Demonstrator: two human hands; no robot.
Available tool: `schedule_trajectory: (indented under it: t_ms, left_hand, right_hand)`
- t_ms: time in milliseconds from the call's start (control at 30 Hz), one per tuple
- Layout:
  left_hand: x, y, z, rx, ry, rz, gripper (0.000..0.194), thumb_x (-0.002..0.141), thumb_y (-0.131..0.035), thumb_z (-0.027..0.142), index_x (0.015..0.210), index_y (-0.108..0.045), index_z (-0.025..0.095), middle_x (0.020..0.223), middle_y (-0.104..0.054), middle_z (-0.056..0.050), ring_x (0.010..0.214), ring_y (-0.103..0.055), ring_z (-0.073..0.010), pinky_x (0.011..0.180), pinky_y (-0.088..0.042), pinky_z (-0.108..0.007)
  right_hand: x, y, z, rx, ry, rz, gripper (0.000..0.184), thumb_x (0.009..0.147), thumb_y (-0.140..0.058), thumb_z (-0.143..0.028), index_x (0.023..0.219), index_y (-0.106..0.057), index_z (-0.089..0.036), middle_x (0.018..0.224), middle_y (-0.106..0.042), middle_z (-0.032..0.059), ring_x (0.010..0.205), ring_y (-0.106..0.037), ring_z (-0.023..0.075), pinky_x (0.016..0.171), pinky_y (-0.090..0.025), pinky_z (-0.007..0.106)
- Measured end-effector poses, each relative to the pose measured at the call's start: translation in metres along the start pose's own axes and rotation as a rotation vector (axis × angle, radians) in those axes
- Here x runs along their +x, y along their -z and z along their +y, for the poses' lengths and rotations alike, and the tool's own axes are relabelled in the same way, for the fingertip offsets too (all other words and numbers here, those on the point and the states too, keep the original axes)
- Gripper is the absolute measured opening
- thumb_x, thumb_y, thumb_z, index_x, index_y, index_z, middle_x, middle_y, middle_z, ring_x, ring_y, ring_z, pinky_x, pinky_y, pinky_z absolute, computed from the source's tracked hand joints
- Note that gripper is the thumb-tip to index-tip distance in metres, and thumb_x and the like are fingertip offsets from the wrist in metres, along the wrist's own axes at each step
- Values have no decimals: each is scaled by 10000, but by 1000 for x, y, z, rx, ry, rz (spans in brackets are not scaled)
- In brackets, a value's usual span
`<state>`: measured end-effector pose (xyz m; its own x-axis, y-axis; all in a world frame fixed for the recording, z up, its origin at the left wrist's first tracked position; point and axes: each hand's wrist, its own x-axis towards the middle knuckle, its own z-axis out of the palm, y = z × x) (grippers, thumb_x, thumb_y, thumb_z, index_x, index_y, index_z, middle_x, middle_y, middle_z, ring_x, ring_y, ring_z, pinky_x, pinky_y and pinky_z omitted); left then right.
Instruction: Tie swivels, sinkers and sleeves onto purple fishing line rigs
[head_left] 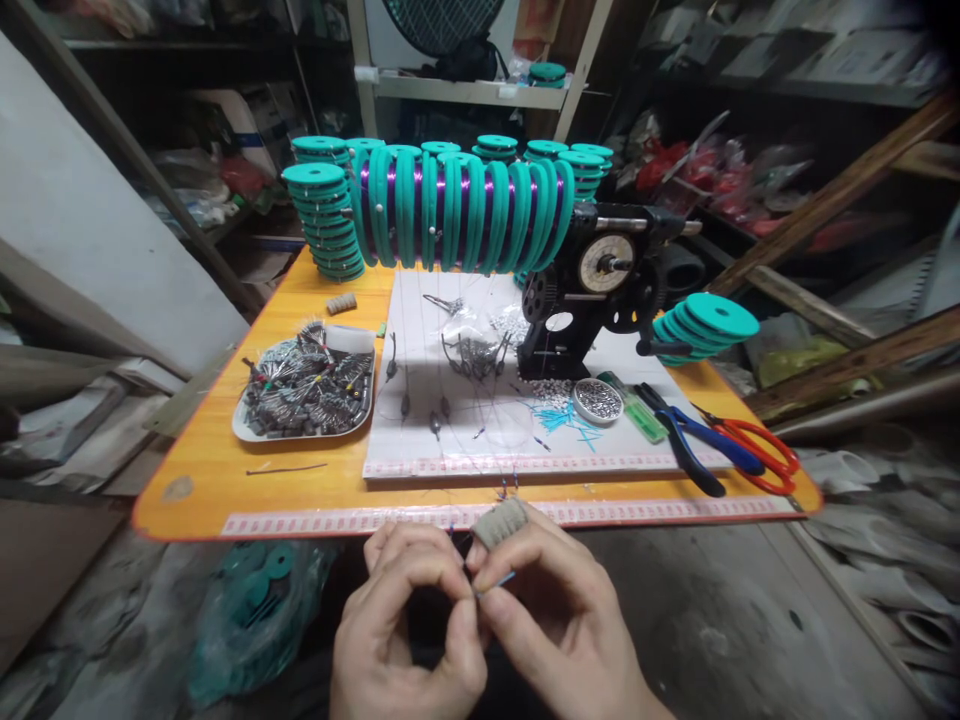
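Just below the near edge of the wooden table, the two hands meet fingertip to fingertip over a thin blue piece. The right hand pinches it between thumb and forefinger, one end poking out past the tips; the left hand has thumb and forefinger pressed together right beside it, though whether they grip the blue piece too, or a thread, cannot be told. A ribbed grey cover sits by the right fingers. For work this small, the sound way seems to be a light pinch from both sides, with one hand as a steady anchor and only the other shifting, in short moves. Squeezing hard could well crush or bend so slight a piece. The fingers hide the very point of contact, so a small turn of the wrists would likely help the eye. Fine threads hang from the green reels to the white board, so slow elbows should guard against a snag. Loose blue snippets lie beside the round cup, well apart from both hands.
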<state>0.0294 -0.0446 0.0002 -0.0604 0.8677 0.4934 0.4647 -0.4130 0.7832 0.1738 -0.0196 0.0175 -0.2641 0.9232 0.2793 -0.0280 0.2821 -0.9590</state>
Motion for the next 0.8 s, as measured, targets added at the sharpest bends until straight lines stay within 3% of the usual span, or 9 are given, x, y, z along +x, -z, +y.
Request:
schedule_trajectory:
  t_ms: [267, 500, 667, 800]
  left_hand:
    - [1, -3, 0, -129, 66, 45, 119, 848, -590, 215, 738, -544, 221, 720, -608, 34, 717, -637, -44, 658, -565, -112]
    - [-2, 0, -1, -186, 133, 9, 119, 830, -626, 183, 742, -561, 229, 724, -593, 50, 728, -649, -41, 693, -576, -124]
    - [-4, 0, -2, -135, 103, 32, 99, 841, -642, 211, 757, -595, 236, 737, -618, 58, 762, -647, -37, 710, -548, -137]
    - [-7, 3, -6, 49, -15, 32, 78, 829, -699, 199, 849, -637, 242, 808, -695, 79, 836, -649, -19, 847, -456, -164]
  right_hand:
    - [-4, 0, 3, -1, 12, -9, 67, 850, -640, -139, 850, -667, -200, 836, -614, 49, 774, -647, 137, 624, -558, 203]
    - [-8, 4, 8, 197, -119, -68, 139, 906, -630, -152, 1011, -677, -229, 980, -574, 54, 693, -661, 111, 629, -596, 246]
    - [-6, 6, 6, 133, -114, -63, 59, 918, -623, -157, 925, -673, -188, 932, -573, 48, 650, -648, 90, 614, -591, 217]
    - [-2, 12, 5, 68, -128, -67, 67, 929, -615, -196, 881, -653, -167, 916, -585, 48, 700, -639, 89, 646, -568, 201]
